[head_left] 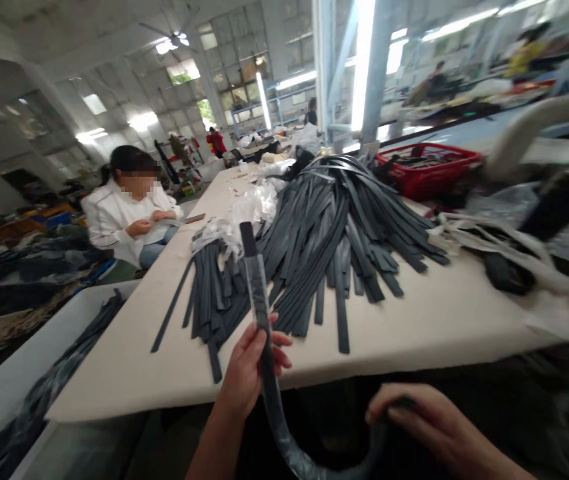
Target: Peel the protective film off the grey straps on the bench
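A long dark grey strap [257,288], flat and wrapped in part by clear plastic film, rises from my left hand [250,360], whose thumb and fingers pinch it. From there it sags in a curve below the table edge toward my right hand [417,413]. My right hand is closed around the other end, which is mostly hidden in the fingers and dark there. Behind my hands, a large bundle of similar dark straps [314,227] fans out over the cream-covered table [394,333]. A smaller bunch of straps [214,287] lies at its left.
Crumpled clear plastic [259,203] lies behind the bundles. A red basket [427,175] stands at the back right, near white cloth straps [494,233]. At left, a white bin [59,353] holds more dark strips. A person in a white jacket [127,213] sits across the table's left side.
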The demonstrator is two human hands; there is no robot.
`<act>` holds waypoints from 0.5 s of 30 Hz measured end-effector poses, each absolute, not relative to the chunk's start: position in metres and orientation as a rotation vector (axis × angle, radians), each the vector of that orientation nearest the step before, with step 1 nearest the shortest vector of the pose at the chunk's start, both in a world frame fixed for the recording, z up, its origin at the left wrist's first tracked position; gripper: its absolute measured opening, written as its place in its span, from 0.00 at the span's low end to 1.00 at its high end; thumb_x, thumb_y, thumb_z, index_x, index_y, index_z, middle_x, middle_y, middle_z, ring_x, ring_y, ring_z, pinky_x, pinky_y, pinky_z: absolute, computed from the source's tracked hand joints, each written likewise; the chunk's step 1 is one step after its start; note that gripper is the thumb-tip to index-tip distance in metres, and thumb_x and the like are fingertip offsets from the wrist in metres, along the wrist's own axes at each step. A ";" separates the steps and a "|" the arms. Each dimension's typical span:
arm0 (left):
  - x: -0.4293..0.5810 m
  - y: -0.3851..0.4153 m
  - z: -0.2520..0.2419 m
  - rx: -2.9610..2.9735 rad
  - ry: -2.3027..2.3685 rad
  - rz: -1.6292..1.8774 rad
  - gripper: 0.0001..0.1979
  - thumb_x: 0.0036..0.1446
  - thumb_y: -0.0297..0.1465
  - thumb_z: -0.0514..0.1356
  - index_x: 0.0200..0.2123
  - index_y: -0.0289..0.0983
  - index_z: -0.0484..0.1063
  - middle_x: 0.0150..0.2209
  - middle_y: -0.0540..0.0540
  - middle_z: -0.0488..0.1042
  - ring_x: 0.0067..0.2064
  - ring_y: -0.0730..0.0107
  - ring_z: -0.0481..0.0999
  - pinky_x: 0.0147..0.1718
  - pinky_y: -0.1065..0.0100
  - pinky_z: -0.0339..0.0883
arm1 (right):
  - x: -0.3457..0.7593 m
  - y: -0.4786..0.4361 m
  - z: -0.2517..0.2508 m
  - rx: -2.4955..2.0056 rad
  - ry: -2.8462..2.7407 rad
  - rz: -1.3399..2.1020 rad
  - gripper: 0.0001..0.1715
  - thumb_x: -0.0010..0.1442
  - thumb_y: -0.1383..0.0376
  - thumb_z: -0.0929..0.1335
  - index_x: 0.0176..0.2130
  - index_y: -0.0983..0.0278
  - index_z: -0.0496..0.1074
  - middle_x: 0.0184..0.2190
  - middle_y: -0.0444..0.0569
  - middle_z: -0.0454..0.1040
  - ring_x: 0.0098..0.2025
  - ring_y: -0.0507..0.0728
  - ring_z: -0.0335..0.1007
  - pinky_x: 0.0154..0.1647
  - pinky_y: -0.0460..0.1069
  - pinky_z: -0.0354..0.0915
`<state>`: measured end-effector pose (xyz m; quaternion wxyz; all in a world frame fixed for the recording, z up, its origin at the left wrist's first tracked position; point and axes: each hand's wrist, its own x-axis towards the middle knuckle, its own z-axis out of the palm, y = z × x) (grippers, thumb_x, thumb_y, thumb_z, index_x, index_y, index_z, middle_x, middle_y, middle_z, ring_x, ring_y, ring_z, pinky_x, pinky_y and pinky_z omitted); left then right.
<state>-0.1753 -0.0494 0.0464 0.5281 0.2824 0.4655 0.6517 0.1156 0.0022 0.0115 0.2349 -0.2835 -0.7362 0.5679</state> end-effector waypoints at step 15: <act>-0.113 -0.069 -0.001 1.092 1.054 0.705 0.25 0.64 0.48 0.53 0.55 0.37 0.70 0.43 0.41 0.78 0.39 0.64 0.77 0.39 0.64 0.67 | 0.105 0.055 0.040 -0.512 -1.373 1.614 0.18 0.65 0.51 0.69 0.41 0.61 0.79 0.49 0.51 0.79 0.56 0.60 0.72 0.64 0.59 0.57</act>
